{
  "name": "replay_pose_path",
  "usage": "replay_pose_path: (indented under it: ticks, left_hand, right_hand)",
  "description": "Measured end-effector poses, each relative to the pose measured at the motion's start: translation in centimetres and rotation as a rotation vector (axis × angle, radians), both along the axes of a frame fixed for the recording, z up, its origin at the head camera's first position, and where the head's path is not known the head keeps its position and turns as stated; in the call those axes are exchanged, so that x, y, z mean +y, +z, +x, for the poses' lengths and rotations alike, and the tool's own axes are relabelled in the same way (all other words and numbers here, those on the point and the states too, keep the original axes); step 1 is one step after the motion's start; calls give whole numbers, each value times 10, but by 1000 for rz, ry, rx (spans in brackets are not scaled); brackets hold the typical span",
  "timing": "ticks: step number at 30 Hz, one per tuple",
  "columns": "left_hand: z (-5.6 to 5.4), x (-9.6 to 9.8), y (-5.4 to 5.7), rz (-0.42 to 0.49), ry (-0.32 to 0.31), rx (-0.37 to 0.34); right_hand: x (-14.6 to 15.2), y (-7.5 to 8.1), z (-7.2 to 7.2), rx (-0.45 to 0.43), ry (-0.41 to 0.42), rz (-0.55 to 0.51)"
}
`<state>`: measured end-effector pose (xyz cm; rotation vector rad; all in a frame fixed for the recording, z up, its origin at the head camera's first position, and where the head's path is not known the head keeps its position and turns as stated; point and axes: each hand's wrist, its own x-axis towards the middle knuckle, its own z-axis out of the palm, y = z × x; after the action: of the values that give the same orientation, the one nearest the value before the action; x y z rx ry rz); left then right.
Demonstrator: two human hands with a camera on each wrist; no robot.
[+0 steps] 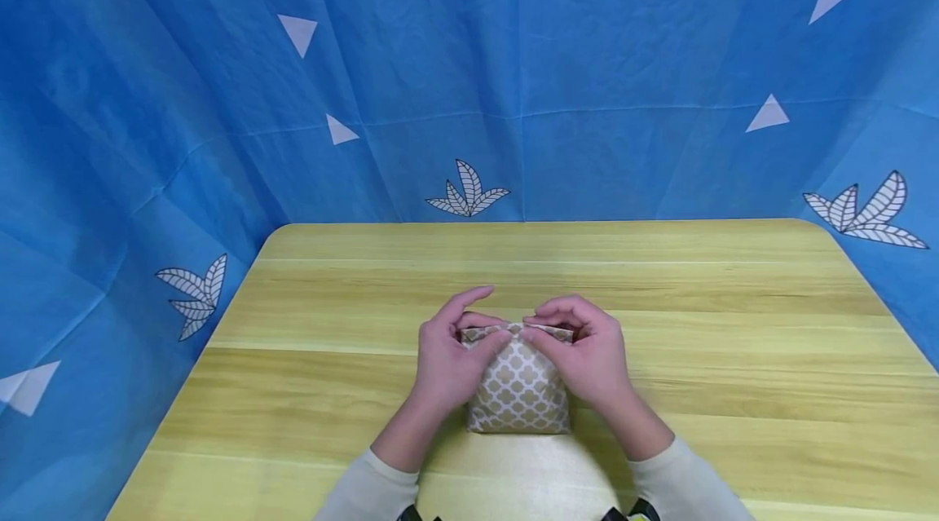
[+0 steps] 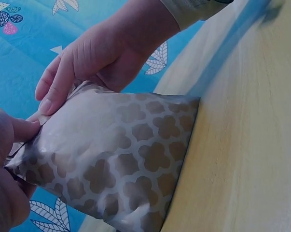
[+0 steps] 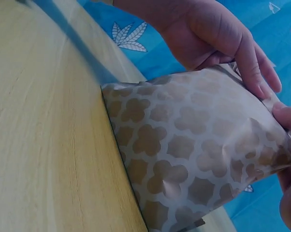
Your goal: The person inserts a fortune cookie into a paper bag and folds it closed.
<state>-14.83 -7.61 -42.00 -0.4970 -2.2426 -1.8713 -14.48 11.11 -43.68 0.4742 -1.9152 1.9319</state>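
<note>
A patterned paper bag (image 1: pixel 519 390), tan with white lattice lines, stands on the table with its top edge folded over. At the left half of that fold, my left hand (image 1: pixel 453 354) pinches the paper, thumb in front and fingers behind. My right hand (image 1: pixel 587 350) pinches the right half the same way, the two thumb tips close together at the middle. The left wrist view shows the bag (image 2: pixel 135 154) bulging below the fold, with the right hand (image 2: pixel 99 55) beyond it. In the right wrist view the left hand (image 3: pixel 222 34) grips the far end of the fold.
The bag rests on a light wood-grain table (image 1: pixel 293 407) with rounded far corners. A blue cloth (image 1: pixel 623 56) printed with white leaves and triangles hangs behind the table and along its left side.
</note>
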Motion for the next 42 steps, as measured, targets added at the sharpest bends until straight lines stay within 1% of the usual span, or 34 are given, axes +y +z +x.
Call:
replay_pose_path:
  ticks: [2,5,8,13,14,15,16,18,21,22,25,28,32,37,42]
  left_hand:
    - [0,0,1,6,8,-16]
    - [0,0,1,20,2,-34]
    - [0,-1,1,17,-1,-25]
    - [0,-2,1,9,14,1]
    - [-1,-1,1,13,19,-7]
    - [1,-1,6,14,26,-12]
    - [1,-1,6,16,32,-8]
    - [0,-2,5,24,46,-5]
    - [-1,-4,3,18,75,-9]
    - [-3,-6,-1,18,80,-9]
    - [-4,-6,-3,17,100,-38]
    - [-5,-6,-3,27,108,-52]
    - [-5,-7,-5,31,116,-52]
    - [-6,-13,-7,31,141,-83]
    - [-9,-17,-7,-21,168,-97]
  right_hand:
    - [-1,0,0,2,5,-13]
    - [-1,-1,0,4,10,-13]
    - [-1,-1,0,10,21,-8]
    - [0,-2,-1,4,29,2]
    - [0,-2,-1,1,27,2]
    - [0,-2,0,-2,22,0]
    - [1,-2,0,-11,14,-1]
    - [3,-2,0,-35,-10,-3]
    - [6,-2,1,-41,-50,-11]
    - [7,-2,1,-41,-56,-13]
    - [8,-3,0,-18,-52,-22]
    - [7,-3,1,-23,-45,-32]
    - [7,-3,0,-74,-56,-47]
    - [9,-6,-3,-154,-70,-23]
    - [12,-7,-4,-190,-50,-18]
